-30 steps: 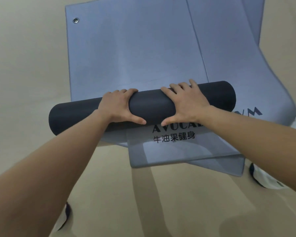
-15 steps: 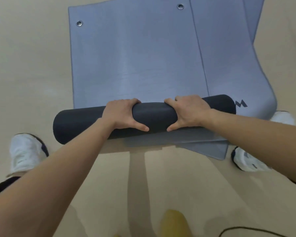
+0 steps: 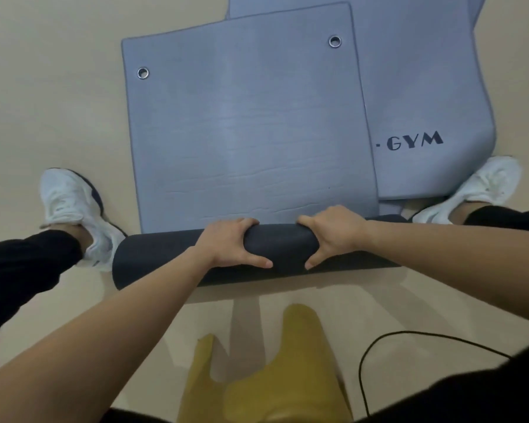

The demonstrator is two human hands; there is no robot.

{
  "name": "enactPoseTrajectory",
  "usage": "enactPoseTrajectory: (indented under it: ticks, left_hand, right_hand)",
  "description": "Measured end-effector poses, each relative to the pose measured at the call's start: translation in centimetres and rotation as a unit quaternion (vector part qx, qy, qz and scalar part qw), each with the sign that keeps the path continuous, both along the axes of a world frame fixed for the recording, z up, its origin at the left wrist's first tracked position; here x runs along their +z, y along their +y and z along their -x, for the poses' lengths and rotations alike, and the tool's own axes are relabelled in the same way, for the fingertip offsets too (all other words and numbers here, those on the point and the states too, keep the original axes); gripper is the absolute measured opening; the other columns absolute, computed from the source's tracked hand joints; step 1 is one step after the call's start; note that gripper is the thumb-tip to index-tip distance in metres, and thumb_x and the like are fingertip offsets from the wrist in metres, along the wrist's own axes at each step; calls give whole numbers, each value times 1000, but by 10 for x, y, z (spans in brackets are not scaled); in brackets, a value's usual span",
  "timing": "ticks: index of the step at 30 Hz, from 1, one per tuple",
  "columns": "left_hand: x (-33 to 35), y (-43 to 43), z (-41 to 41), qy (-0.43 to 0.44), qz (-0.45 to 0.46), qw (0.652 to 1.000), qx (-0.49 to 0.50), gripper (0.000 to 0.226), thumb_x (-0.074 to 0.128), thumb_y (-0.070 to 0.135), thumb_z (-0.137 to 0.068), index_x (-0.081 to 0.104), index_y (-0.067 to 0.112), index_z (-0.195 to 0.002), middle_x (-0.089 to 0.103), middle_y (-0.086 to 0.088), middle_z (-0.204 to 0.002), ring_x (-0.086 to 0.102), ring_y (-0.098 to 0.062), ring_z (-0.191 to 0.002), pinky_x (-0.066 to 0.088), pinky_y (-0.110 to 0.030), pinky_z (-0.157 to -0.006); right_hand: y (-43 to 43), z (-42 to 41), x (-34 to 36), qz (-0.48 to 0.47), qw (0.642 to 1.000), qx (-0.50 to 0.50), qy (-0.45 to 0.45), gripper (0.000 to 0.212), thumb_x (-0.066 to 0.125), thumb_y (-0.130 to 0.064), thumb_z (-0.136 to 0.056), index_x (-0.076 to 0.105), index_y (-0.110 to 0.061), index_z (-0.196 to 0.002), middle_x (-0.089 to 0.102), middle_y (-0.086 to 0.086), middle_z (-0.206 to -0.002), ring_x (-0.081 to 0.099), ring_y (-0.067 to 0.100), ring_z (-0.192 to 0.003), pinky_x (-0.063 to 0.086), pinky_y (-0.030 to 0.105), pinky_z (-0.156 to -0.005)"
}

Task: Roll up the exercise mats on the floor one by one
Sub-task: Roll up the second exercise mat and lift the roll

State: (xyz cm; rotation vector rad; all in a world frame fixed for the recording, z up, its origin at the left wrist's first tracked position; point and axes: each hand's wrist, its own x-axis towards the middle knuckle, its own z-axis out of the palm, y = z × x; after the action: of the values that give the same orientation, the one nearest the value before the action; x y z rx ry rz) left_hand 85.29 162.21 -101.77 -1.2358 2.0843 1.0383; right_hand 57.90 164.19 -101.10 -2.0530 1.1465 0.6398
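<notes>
Mat (image 3: 251, 141) no. 1 is only partly rolled: dark roll (image 3: 280, 248) sits at its near end, w/ a long flat stretch left, up to the far edge w/ two metal eyelets (image 3: 143, 72). Roll lies crosswise on the floor (image 3: 43, 87), between the person's two white shoes (image 3: 71, 206).

Left hand (image 3: 229, 244) and right hand (image 3: 333, 235) both sit on top of the roll near its middle, close together. Fingers curl over the far side, pressed together; thumbs splay out on the near side, pointing at each other. Grip looks like a push-and-tuck hold, not a lift.

Second mat (image 3: 425, 87), w/ "GYM" print, lies flat under/beside the first toward the right, not started. A third layer may peek out at its far right edge, can't tell.

Est. progress: approx. a third of mat one done; rest of it plus at least one more mat left. Yellow cloth (image 3: 287, 377) and a black cable (image 3: 409, 340) lie on the floor near the person, clear of the roll.
</notes>
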Motion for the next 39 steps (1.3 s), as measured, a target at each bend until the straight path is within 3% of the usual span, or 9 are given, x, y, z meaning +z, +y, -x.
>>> enactPoseTrajectory:
  ticks: [4,7,11,14,22,27,30,34,39]
  left_hand:
    - [2,11,-4,20,136,990,-13,98,38,92,-79,43,25,-151,58,0,-145,57,-24,-126,43,-42,-107]
    - [0,23,-6,63,233,970,-15,83,42,77,-90,46,19,-150,56,-4,-148,56,-27,-128,44,-43,-106]
    - [-7,46,-5,34,282,957,-49,91,44,76,-90,39,14,-157,40,-10,-162,39,-34,-147,28,-51,-122]
    - [-15,37,0,7,294,955,-40,98,39,85,-88,37,17,-158,42,-8,-161,40,-35,-146,26,-51,-122]
    - [-17,-51,10,-2,183,983,-28,103,24,99,-77,42,30,-152,57,1,-147,55,-27,-129,41,-46,-106]
    - [-18,-93,13,1,93,995,29,100,31,100,-73,51,32,-144,64,-1,-137,60,-30,-122,47,-45,-97]
    - [-19,-103,16,0,92,995,32,91,36,95,-79,57,31,-139,67,-3,-132,61,-31,-120,47,-43,-93]
    - [-15,-105,14,42,220,974,28,69,40,77,-91,66,24,-128,69,-1,-128,60,-28,-119,48,-41,-90]
    - [-2,-71,-1,131,403,906,5,48,55,51,-95,68,15,-124,68,-6,-131,61,-33,-117,43,-44,-92]
  right_hand:
    - [-21,4,-10,-66,996,-57,-8,99,71,-88,-62,49,-31,-140,70,0,-121,65,28,-107,48,39,-77]
    - [-35,8,-16,-120,988,-100,-13,90,75,-83,-64,52,-34,-136,66,-5,-125,62,25,-112,43,37,-78]
    - [-46,14,-21,-85,986,-143,-6,104,69,-90,-61,48,-34,-146,57,-5,-129,58,25,-120,50,45,-92]
    - [-51,18,-20,-46,984,-174,6,108,67,-90,-63,44,-33,-152,51,-2,-138,55,28,-126,50,46,-95]
    - [-25,17,-9,254,936,-203,-135,50,66,-48,-93,67,-9,-124,62,13,-125,62,33,-107,53,51,-91]
    - [21,6,-13,272,961,-53,-8,90,50,-73,-91,38,-11,-156,42,22,-156,39,44,-144,29,62,-118]
    - [20,5,-18,254,966,-17,55,103,41,-81,-90,19,-12,-163,27,24,-166,24,45,-153,18,65,-123]
    - [0,13,-23,283,959,-9,30,100,40,-81,-92,24,-11,-162,35,25,-161,33,44,-149,23,62,-122]
    - [-42,22,-20,273,962,-25,-3,103,37,-86,-85,32,-13,-158,46,18,-151,46,38,-135,34,53,-115]
